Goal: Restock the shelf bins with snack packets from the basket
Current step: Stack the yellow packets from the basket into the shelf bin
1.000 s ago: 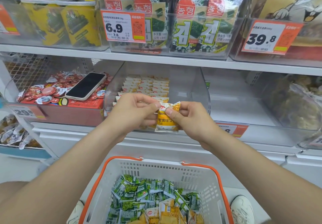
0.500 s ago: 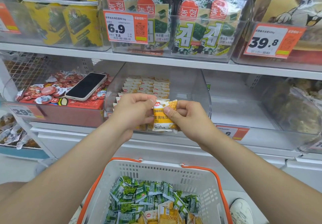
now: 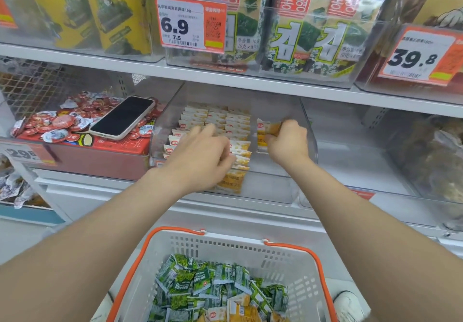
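My right hand [image 3: 288,143] grips a yellow-and-white snack packet [image 3: 266,131] inside the clear shelf bin [image 3: 309,141], at the bin's right side. Rows of the same yellow packets [image 3: 238,123] stand upright in the bin's left and middle. Over those rows my left hand [image 3: 203,156] reaches with fingers spread and relaxed, touching the front packets and holding nothing. Below, the white basket with orange handles [image 3: 225,246] holds several green packets [image 3: 200,281] and a few yellow ones [image 3: 240,313].
A phone [image 3: 122,117] lies on red jelly cups in the bin to the left. To the right stands a clear bin [image 3: 363,151] with a bare floor. The shelf above carries seaweed packs [image 3: 310,28] and price tags [image 3: 190,23].
Both hands held one yellow packet in front of the bin. Now my right hand has carried it into the bin's right side, and my left hand has let go and reached over the rows.
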The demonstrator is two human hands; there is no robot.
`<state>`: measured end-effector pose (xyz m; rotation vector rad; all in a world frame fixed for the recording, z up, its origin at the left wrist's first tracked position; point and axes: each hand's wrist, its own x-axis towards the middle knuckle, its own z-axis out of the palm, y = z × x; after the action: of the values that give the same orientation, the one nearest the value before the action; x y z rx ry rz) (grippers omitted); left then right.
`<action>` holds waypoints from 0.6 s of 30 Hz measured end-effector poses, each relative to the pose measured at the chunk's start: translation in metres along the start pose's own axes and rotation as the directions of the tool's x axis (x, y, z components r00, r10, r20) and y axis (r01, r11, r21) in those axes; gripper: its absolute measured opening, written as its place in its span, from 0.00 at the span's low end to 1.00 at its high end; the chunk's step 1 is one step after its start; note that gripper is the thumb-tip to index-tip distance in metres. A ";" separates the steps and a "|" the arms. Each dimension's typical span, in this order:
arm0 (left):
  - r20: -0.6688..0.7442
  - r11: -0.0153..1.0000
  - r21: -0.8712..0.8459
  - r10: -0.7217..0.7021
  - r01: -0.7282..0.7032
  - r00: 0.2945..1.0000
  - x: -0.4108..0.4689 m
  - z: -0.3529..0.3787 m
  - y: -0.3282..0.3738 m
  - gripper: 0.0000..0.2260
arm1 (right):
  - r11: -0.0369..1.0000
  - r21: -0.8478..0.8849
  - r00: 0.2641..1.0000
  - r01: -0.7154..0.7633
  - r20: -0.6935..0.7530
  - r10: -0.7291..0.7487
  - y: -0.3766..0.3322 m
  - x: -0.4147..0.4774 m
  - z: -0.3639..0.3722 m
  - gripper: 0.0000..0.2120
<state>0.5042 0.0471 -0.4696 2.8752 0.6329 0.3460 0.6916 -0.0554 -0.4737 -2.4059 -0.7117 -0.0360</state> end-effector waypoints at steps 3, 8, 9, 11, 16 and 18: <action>0.107 0.999 0.018 0.044 -0.047 0.993 0.007 -0.003 -0.006 0.20 | 0.996 -0.091 1.000 -0.008 0.023 0.010 -0.003 0.022 0.019 0.19; 0.183 0.995 0.058 0.069 -0.081 0.981 0.013 -0.009 -0.010 0.09 | 0.992 -0.072 0.992 -0.108 0.058 0.112 -0.010 0.045 0.043 0.23; 0.175 0.995 0.055 0.076 -0.087 0.982 0.014 -0.009 -0.010 0.07 | 0.991 -0.080 0.991 -0.111 0.066 0.116 -0.010 0.049 0.046 0.23; 0.156 0.994 0.060 0.084 -0.095 0.984 0.015 -0.010 -0.009 0.06 | 0.988 -0.109 0.990 -0.108 0.075 0.116 -0.010 0.051 0.049 0.23; 0.078 0.991 0.093 0.089 -0.096 0.993 0.014 -0.018 -0.006 0.07 | 0.994 -0.077 0.995 -0.082 0.044 0.086 -0.013 0.051 0.035 0.22; 0.083 0.992 0.083 0.084 -0.091 0.993 0.009 -0.022 -0.005 0.08 | 0.997 -0.051 0.997 -0.066 0.031 0.067 -0.016 0.045 0.028 0.21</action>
<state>0.5047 0.0584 -0.4478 2.9885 0.5214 0.2204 0.7182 -0.0067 -0.4785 -2.4816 -0.6525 0.0135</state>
